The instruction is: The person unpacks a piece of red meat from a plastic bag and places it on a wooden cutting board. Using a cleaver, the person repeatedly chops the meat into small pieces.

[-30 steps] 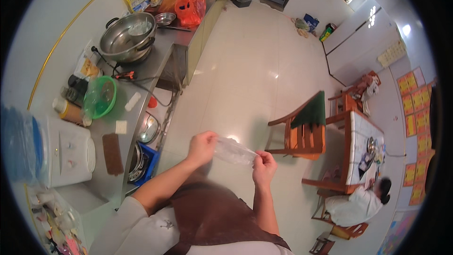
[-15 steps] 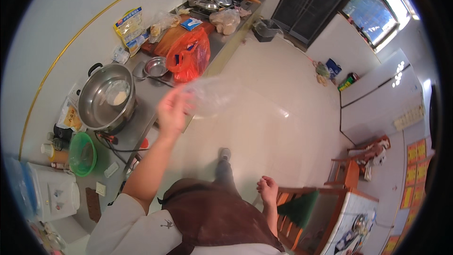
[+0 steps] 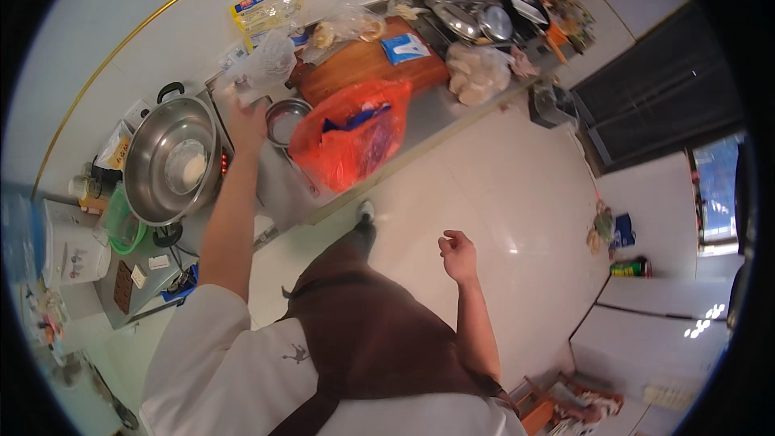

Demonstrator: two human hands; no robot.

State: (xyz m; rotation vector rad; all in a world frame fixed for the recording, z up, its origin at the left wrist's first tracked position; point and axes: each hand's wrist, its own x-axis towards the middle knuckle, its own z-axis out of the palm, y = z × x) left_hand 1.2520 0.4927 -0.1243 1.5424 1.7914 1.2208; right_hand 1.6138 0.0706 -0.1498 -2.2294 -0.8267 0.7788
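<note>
Here, left hand (image 3: 246,123) fingers pinched on clear plastic bag (image 3: 266,60) above bench (image 3: 440,113); right hand (image 3: 458,254) loosely curled, empty; best gripped firmly

The long grey steel bench (image 3: 440,109) carries a large round steel pot (image 3: 172,163), a small steel bowl (image 3: 284,119), a crumpled orange plastic bag (image 3: 351,136) and a brown wooden cutting board (image 3: 363,64).

A large round steel pot (image 3: 171,168) with a pale lump inside is set on the grey counter (image 3: 436,113), just beside a small round steel bowl (image 3: 284,119). An orange plastic bag (image 3: 349,139) is slumped at the counter's edge, below a brown wooden cutting board (image 3: 363,64) on which a blue and white packet (image 3: 405,48) is laid. A green plastic basin (image 3: 123,224) is seen beside the pot, and a yellow printed food bag (image 3: 270,6) is propped against the wall.
</note>
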